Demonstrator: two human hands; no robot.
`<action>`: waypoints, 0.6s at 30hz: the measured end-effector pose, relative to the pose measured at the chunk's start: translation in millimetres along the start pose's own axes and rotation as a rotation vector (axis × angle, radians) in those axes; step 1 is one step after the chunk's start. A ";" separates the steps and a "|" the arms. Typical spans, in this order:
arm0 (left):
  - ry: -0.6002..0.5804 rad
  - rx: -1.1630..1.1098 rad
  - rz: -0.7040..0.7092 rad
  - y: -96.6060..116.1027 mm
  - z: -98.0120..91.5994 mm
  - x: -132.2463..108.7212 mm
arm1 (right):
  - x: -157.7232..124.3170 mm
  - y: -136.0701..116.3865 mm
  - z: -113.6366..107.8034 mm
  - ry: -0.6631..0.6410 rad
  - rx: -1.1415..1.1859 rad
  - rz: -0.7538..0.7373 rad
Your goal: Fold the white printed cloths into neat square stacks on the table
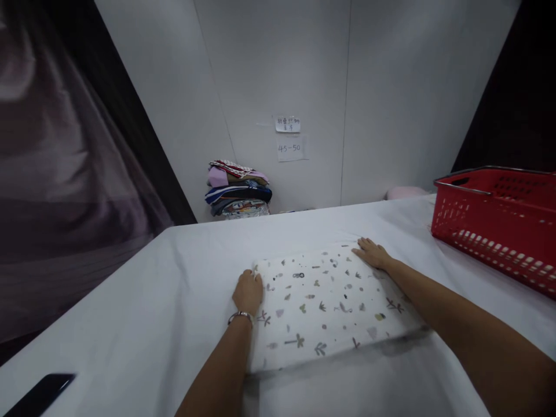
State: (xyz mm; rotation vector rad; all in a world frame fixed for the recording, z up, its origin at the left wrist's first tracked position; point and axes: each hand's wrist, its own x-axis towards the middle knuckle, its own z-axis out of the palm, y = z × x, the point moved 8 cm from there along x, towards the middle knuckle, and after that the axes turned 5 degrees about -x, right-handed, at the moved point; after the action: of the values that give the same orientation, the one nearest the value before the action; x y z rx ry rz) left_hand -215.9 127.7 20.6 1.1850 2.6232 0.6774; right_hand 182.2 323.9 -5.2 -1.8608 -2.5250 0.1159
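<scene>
A white cloth (324, 301) with small printed plants and animals lies as a flat rectangle on the white-covered table (200, 278). My left hand (249, 292), with a bracelet at the wrist, rests at the cloth's upper left corner; its fingers are bent and partly hidden, so their hold on the edge is unclear. Near the upper right corner, my right hand (371, 253) lies flat with its fingers spread on the cloth. The cloth's lower edge looks slightly blurred.
A red plastic basket (499, 226) stands at the right. Beyond the far edge is a stack of folded fabrics (238, 191) against the wall. A dark phone-like object (41, 394) lies at the lower left. Shiny draped fabric (65, 174) hangs at the left.
</scene>
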 end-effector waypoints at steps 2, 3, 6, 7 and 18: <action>0.004 -0.003 0.001 0.5 0.2 -0.5 | -12.7 -11.0 -7.1 0.012 -0.009 -0.009; 0.005 -0.003 0.002 0.7 0.4 -0.7 | -23.8 -20.9 -9.3 0.016 -0.008 -0.031; 0.009 -0.003 0.004 1.1 0.9 -0.9 | -73.6 -68.0 -5.8 -0.007 0.041 -0.232; 0.010 -0.002 0.007 1.5 1.1 -0.9 | -93.6 -86.7 -2.7 -0.019 0.072 -0.337; -0.027 -0.017 0.007 6.0 -2.8 -5.3 | -159.1 -102.1 -3.8 -0.124 0.198 -0.464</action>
State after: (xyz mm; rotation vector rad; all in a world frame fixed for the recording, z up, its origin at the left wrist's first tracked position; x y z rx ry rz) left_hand -209.4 126.2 25.8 1.1906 2.5870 0.6789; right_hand 132.3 142.3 11.4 -1.1991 -2.8251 0.4682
